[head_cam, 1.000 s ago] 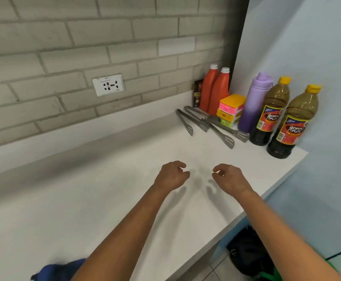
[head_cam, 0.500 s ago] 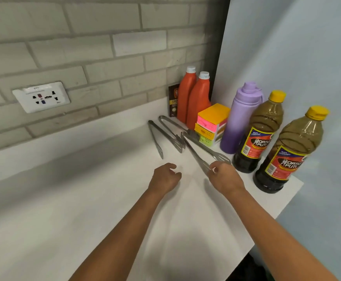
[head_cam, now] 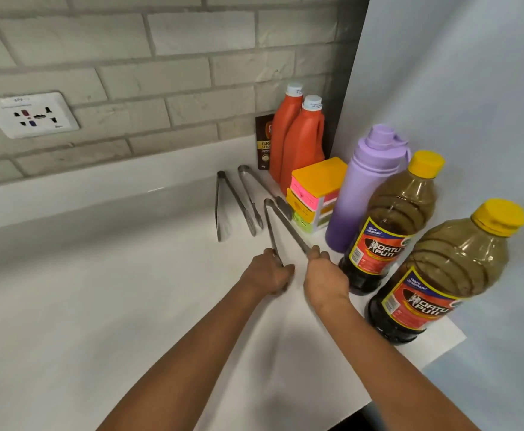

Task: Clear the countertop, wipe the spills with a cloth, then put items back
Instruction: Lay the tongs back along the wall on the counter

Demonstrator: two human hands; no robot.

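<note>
White counter (head_cam: pixel 105 321) fills most of my view, running back to a grey brick wall (head_cam: pixel 173 66) and ending on my right at a pale blue panel (head_cam: pixel 460 88). Nearest that panel stand two dark vinegar bottles with yellow caps, the closer one (head_cam: pixel 441 281) at the counter's front corner and the second (head_cam: pixel 391 225) just behind it. Next back is a purple flask (head_cam: pixel 366 188), upright, then two orange bottles (head_cam: pixel 298 144) with white caps touching each other against the wall, a brown sachet (head_cam: pixel 263 141) leaning beside them. A stack of bright sponges (head_cam: pixel 316 194), orange on top of pink, sits between the orange bottles and the flask.

Three steel tongs lie on the counter. Two pairs (head_cam: pixel 239 203) rest untouched to the left. The third pair of tongs (head_cam: pixel 281 227) lies with its hinge pointing at the wall and its arms spread toward me. My left hand (head_cam: pixel 268 275) has its grip curled on the left arm's tip, and my right hand (head_cam: pixel 324 279) has its grip curled on the right arm's tip, just beside the second vinegar bottle.

A white wall socket (head_cam: pixel 30 115) is set in the brick at far left.
</note>
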